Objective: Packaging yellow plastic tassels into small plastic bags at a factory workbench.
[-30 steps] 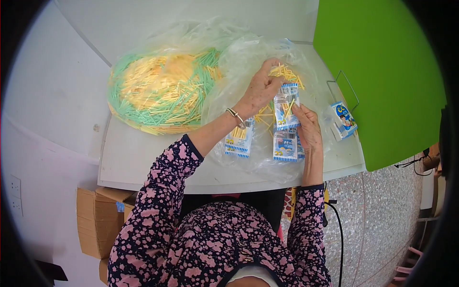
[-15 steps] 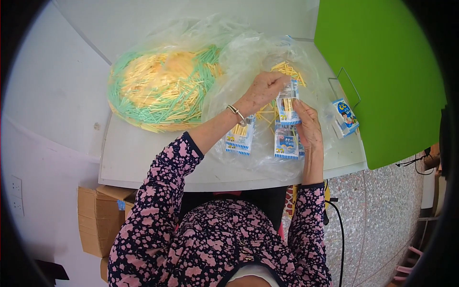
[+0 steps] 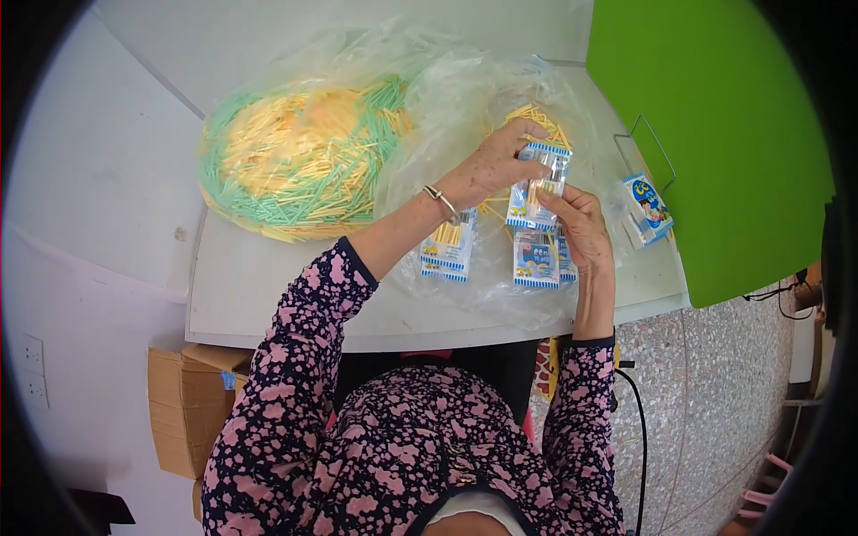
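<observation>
both hands [image 3: 536,192] grip a small clear packet [image 3: 536,192] of yellow sticks above the plastic bag [image 3: 447,107].

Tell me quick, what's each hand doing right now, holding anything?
Left hand: closed on the top of a small clear packet with blue edges.
Right hand: closed on the same packet from below.

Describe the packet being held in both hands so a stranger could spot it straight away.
On the white table, right of the big bag of yellow and green sticks, find the clear plastic sheet. The small clear packet with blue-and-white ends is the only one lifted, pinched between the left hand and right hand.
</observation>
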Demonstrator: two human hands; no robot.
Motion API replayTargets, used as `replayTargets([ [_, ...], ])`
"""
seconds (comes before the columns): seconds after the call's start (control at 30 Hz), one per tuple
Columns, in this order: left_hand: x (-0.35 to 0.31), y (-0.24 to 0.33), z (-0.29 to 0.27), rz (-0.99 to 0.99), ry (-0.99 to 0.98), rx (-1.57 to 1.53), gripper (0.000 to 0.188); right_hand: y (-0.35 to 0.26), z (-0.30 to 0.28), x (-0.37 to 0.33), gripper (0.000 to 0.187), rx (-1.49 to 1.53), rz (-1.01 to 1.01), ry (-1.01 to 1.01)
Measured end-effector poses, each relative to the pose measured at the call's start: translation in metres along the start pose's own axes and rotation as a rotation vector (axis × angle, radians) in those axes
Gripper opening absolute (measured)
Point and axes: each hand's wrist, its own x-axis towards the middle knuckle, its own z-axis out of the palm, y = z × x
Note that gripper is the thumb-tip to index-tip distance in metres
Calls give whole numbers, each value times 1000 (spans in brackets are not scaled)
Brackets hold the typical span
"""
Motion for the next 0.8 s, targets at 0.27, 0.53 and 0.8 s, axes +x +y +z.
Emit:
replayTargets([
  [0.27,-10,12,-6,86,-27,301,39,6,2,1,24,-51,-4,3],
  [0.53,-7,4,-14,218,-99,386,40,-4,9,-6,24,-171,26,-93],
  [0.8,-27,27,-44,38,-327,496,36,-2,9,-24,24,-300,-140,57],
])
